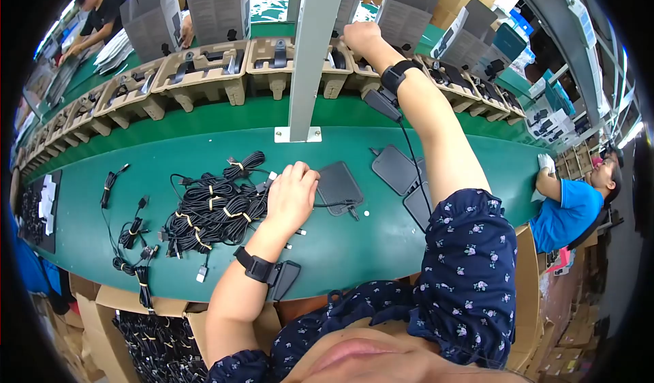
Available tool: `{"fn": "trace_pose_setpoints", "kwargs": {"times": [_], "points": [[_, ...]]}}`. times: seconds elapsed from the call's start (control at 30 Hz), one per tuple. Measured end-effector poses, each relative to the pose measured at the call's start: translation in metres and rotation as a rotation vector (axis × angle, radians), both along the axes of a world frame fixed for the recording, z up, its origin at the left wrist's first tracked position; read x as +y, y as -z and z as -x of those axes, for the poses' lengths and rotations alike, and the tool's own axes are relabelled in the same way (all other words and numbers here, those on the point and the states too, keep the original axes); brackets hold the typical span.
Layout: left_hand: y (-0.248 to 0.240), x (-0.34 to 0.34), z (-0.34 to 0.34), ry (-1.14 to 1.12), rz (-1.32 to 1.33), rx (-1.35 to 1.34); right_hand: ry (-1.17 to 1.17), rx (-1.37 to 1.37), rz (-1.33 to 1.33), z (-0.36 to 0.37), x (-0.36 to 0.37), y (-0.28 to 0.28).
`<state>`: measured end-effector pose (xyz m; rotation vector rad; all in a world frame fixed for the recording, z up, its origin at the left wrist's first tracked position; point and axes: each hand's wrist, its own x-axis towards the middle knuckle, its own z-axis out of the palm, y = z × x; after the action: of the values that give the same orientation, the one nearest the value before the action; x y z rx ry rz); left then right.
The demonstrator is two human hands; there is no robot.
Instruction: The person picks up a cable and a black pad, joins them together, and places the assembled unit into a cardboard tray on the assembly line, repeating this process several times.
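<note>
My left hand (294, 191) is low over the green bench with curled fingers, between a pile of black cables (216, 209) and a flat black pad (340, 184). Its fingertips reach the pad's edge, and what they grip, if anything, is hidden under the palm. A thin cord with a small plug (353, 212) lies across the pad. My right hand (362, 37) is stretched far forward, its fingers bent down at a brown moulded-pulp tray (366, 76); whatever they hold is out of sight. Two more black pads (394, 170) lie under my right forearm.
A grey metal post (306, 76) rises from the bench before me. Pulp trays (204, 69) with black parts line a raised ledge. Loose cable bundles (131, 234) lie left, above a carton of cables (160, 345). A co-worker in blue (569, 209) sits at right; another works far left.
</note>
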<state>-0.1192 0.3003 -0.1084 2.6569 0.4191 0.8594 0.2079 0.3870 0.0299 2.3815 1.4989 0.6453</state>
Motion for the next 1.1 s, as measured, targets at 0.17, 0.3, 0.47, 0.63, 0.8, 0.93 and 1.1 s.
{"fn": "trace_pose_setpoints", "kwargs": {"times": [0.17, 0.3, 0.47, 0.63, 0.8, 0.93, 1.1], "points": [[0.003, 0.004, 0.001, -0.017, -0.025, -0.017, 0.009, 0.136, -0.020, 0.012, 0.004, -0.013], [0.003, 0.006, 0.004, -0.034, -0.034, -0.002, -0.004, 0.260, -0.070, 0.021, 0.004, -0.023], [0.002, 0.004, -0.001, -0.025, -0.036, -0.015, 0.156, 0.108, -0.054, -0.010, 0.007, 0.004], [0.003, 0.005, -0.001, -0.036, -0.041, -0.022, 0.197, 0.387, -0.477, -0.015, 0.010, 0.041], [0.003, 0.007, 0.001, -0.049, -0.046, -0.014, 0.186, 0.654, -0.873, -0.020, 0.016, 0.075], [0.002, 0.005, -0.006, -0.019, -0.043, -0.024, 0.027, 0.500, -0.649, -0.058, -0.006, 0.087], [0.004, 0.007, 0.008, -0.049, -0.023, 0.050, 0.119, 0.083, -0.386, -0.030, -0.010, 0.075]]}}
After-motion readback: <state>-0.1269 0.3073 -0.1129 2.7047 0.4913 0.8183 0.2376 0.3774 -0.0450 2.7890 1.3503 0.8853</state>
